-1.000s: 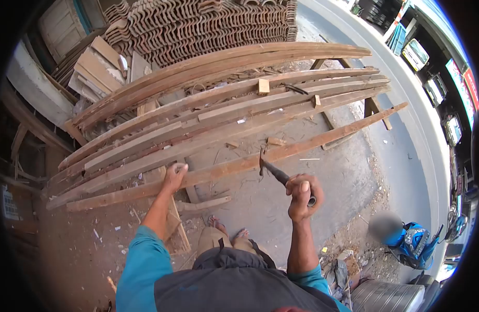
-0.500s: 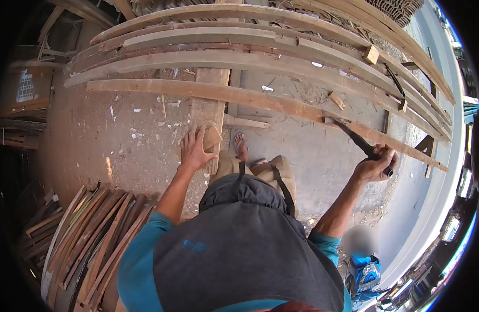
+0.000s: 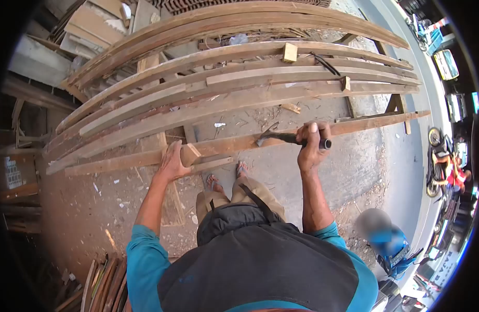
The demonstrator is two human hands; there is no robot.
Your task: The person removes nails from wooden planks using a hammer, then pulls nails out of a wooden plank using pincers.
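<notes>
My right hand (image 3: pixel 313 143) is wrapped round the dark handle of a hammer (image 3: pixel 281 137). The hammer's head lies over the nearest long wooden beam (image 3: pixel 224 145). At the beam's left part, my left hand (image 3: pixel 173 162) has its fingers on the wood, beside a small wooden block (image 3: pixel 189 154) that it seems to hold by the thumb. The block rests at the beam's near edge. Beneath the beam's left part a flat board (image 3: pixel 172 205) reaches toward me.
Several long beams (image 3: pixel 239 101) lie side by side beyond the nearest one, with a small block (image 3: pixel 290 52) on them. Curved wood strips (image 3: pixel 105 283) lie at lower left. A person (image 3: pixel 380 229) with a blue bag is at lower right; a motorbike rider (image 3: pixel 454 174) is on the road.
My left hand has moved from over the flat board up to the beam with the small block. The view has shifted, and the hammer is nearer to my left hand.
</notes>
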